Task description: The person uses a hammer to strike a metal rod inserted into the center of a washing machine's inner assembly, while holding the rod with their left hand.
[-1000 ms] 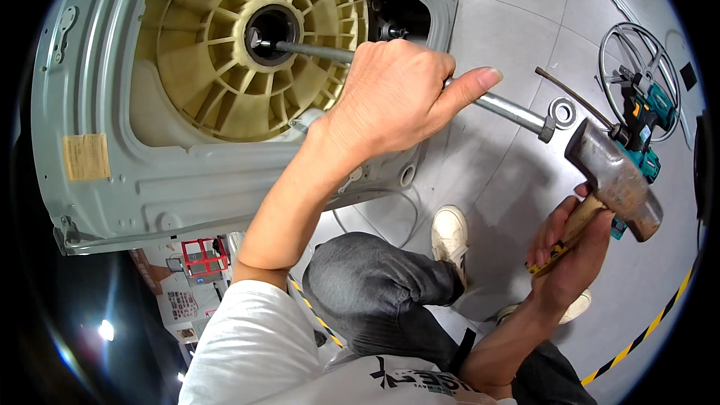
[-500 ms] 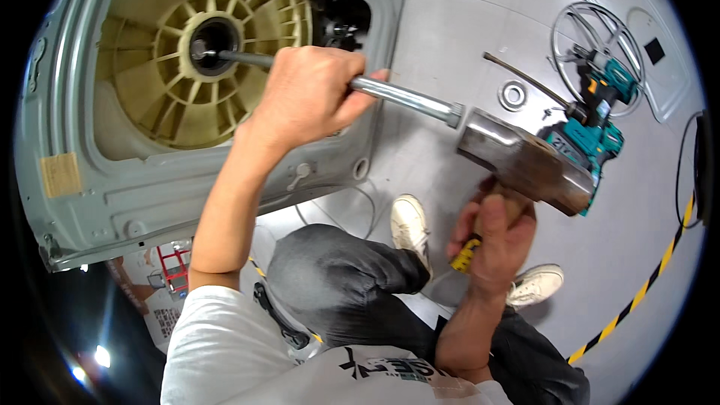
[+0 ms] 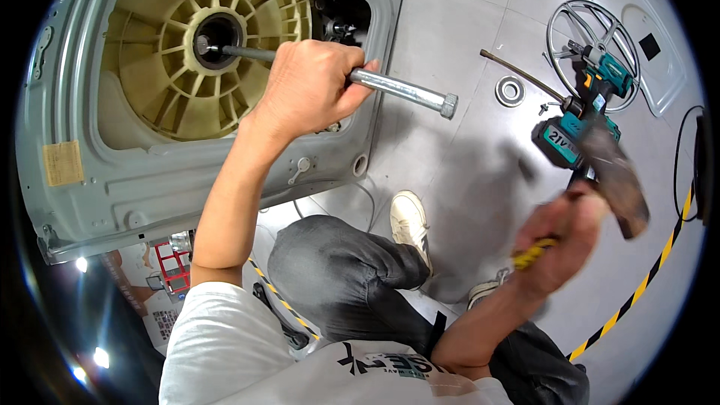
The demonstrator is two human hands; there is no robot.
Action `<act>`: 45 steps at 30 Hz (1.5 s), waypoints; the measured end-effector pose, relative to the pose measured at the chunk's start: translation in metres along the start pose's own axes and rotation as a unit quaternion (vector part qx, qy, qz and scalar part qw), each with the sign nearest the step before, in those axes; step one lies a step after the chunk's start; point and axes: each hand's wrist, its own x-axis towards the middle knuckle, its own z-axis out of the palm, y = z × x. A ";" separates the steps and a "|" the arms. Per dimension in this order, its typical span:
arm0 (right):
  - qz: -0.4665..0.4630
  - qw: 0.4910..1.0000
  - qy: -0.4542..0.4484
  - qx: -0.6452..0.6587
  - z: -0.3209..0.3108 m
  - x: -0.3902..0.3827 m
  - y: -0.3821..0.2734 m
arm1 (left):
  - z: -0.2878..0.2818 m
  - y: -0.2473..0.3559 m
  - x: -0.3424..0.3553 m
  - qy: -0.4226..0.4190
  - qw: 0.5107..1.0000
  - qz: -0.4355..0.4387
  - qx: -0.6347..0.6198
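Note:
My left hand [image 3: 311, 82] is closed around a long steel rod [image 3: 405, 94] with a hex head at its free end. The rod's other end reaches into the dark hub [image 3: 231, 34] at the middle of a yellow ribbed plastic drum [image 3: 195, 109], inside a grey metal machine housing [image 3: 97, 187]. My right hand [image 3: 559, 236] grips the handle of a hammer, blurred by motion; its worn metal head [image 3: 615, 180] is to the right of the rod's head, apart from it.
On the tiled floor lie a bearing ring [image 3: 510, 79], a thin rod [image 3: 511, 65], a teal cordless power tool [image 3: 615, 73], a spoked wheel [image 3: 628, 37] and a metal panel [image 3: 652, 97]. Striped tape [image 3: 652, 277] runs at lower right, a cable beside it. My shoes and knee are below.
The hammer came close to the rod's head, then swung away to the right and is now blurred. The view shifted, with the housing and my left hand appearing further left than at first.

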 end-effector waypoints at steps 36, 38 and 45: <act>-0.024 0.995 0.006 -0.097 -0.004 -0.012 0.000 | 0.001 0.003 0.007 0.045 0.999 -0.001 0.029; -0.021 0.995 0.011 -0.100 -0.003 -0.013 -0.001 | 0.001 0.002 0.010 0.026 0.999 -0.006 0.033; -0.007 0.994 0.042 -0.100 0.001 -0.009 -0.009 | 0.007 -0.002 0.011 0.012 0.999 0.019 0.032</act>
